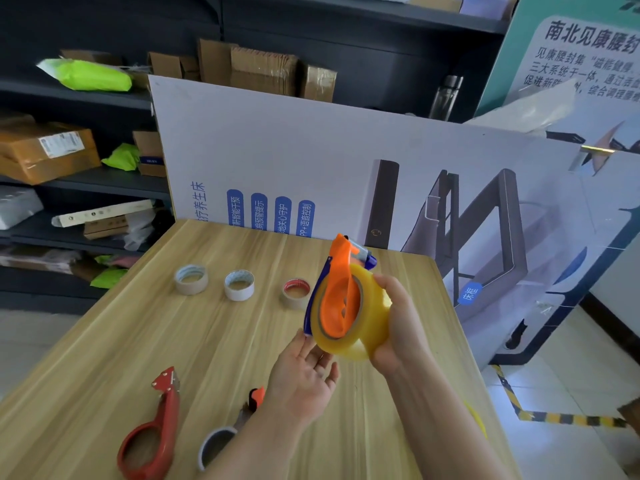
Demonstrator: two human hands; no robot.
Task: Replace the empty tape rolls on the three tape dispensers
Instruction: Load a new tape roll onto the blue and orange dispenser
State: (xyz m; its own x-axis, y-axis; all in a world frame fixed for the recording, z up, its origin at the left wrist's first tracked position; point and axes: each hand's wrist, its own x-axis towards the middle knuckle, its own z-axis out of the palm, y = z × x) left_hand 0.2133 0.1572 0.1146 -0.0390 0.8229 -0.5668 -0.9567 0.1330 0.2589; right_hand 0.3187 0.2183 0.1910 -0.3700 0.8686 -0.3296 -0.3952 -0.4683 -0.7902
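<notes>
Right hand (398, 320) grips the new tape roll (367, 320) on the orange dispenser (337, 296); left hand (304, 372) spread under it. Next: seat roll, thread tape.

On the table (104, 368), near edge: two dispensers (152, 434) (225, 434) side by side. Farther back on the table, three empty cores (191, 279) (239, 285) (295, 293) in a row. Above the table, right of the cores, held between both hands (304, 372) (398, 323): a third dispenser (337, 299) inside a tape roll (367, 323).
</notes>
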